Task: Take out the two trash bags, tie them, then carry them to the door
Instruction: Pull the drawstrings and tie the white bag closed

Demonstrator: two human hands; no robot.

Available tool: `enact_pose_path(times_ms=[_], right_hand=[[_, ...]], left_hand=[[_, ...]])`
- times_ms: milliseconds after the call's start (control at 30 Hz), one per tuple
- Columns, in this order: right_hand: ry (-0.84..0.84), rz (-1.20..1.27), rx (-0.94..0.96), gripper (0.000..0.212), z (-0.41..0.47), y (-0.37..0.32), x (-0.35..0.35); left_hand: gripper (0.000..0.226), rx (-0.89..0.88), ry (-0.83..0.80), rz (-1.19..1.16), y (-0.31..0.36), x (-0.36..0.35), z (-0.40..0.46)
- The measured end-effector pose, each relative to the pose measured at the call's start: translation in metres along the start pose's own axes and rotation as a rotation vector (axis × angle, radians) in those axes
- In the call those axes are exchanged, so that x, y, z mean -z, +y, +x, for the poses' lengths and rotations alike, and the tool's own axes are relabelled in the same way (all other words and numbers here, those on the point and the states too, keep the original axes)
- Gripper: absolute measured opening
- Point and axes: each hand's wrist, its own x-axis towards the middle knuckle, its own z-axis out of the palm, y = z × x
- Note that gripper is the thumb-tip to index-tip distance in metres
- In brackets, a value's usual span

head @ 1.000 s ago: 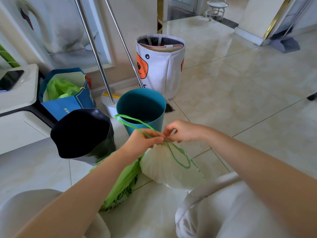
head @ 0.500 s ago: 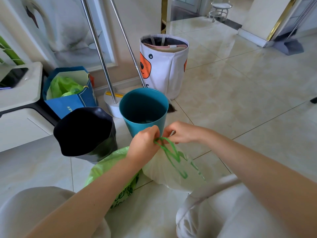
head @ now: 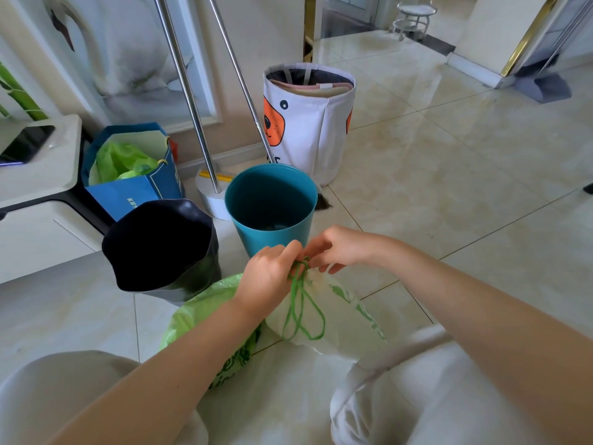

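Note:
A pale translucent trash bag (head: 340, 319) lies on the tiled floor between my knees, its neck gathered. Its green drawstring (head: 301, 303) hangs in loops over the bag. My left hand (head: 269, 277) and my right hand (head: 337, 248) meet at the bag's neck, both pinching the drawstring where it bunches. A second, bright green bag (head: 205, 316) lies on the floor under my left forearm, partly hidden. The teal bin (head: 272, 207) stands just beyond my hands with no bag in it. A bin with a black liner (head: 160, 245) stands to its left.
A white fabric basket with an orange animal face (head: 308, 120) stands behind the teal bin. A blue paper bag holding green plastic (head: 128, 175) sits at the left by a white cabinet (head: 35, 200). Two metal poles (head: 189, 97) rise from a white base. Open tiled floor (head: 449, 175) spreads right.
The drawstring loop that was stretched up over the teal bin has been pulled down and now hangs over the bag. My hands have closed together at the neck.

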Motion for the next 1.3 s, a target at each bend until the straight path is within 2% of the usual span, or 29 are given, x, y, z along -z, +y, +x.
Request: enact_pose_path(times_ms=[200, 367, 533, 600, 667, 800, 1033, 1100, 1167, 1300], right_hand=[[0.013, 0.026, 0.007, 0.011, 0.0, -0.001, 0.003], [0.073, 0.136, -0.006, 0.018, 0.003, -0.005, -0.003], [0.226, 0.076, 0.056, 0.013, 0.004, -0.007, -0.001], [0.247, 0.02, 0.078, 0.011, 0.003, -0.008, 0.003], [0.199, -0.086, 0.056, 0.01, -0.002, -0.009, 0.01], [0.057, -0.365, -0.044, 0.028, -0.016, -0.012, 0.024], [0.122, -0.547, -0.07, 0.025, -0.024, -0.006, 0.039], [0.192, -0.516, -0.052, 0.028, -0.024, -0.002, 0.041], [0.28, -0.399, -0.002, 0.021, -0.024, 0.0, 0.045], [0.154, 0.087, 0.002, 0.021, -0.026, -0.002, 0.048]], left_hand=[[0.011, 0.075, -0.065, -0.188, -0.002, 0.006, 0.0], [0.018, 0.07, -0.075, -0.283, -0.008, 0.004, -0.002], [0.009, 0.123, -0.105, -0.432, -0.006, 0.004, 0.0], [0.005, 0.192, -0.121, -0.52, -0.006, 0.004, 0.002], [0.004, 0.274, -0.122, -0.582, -0.006, 0.005, 0.004], [0.006, 0.471, -0.096, -0.657, -0.003, 0.005, 0.007], [0.007, 0.531, -0.166, -0.696, 0.002, -0.002, 0.008], [0.006, 0.546, -0.168, -0.694, 0.002, -0.002, 0.007], [0.007, 0.565, -0.166, -0.707, 0.0, -0.003, 0.007], [0.012, 0.606, -0.171, -0.763, 0.0, -0.004, 0.007]])
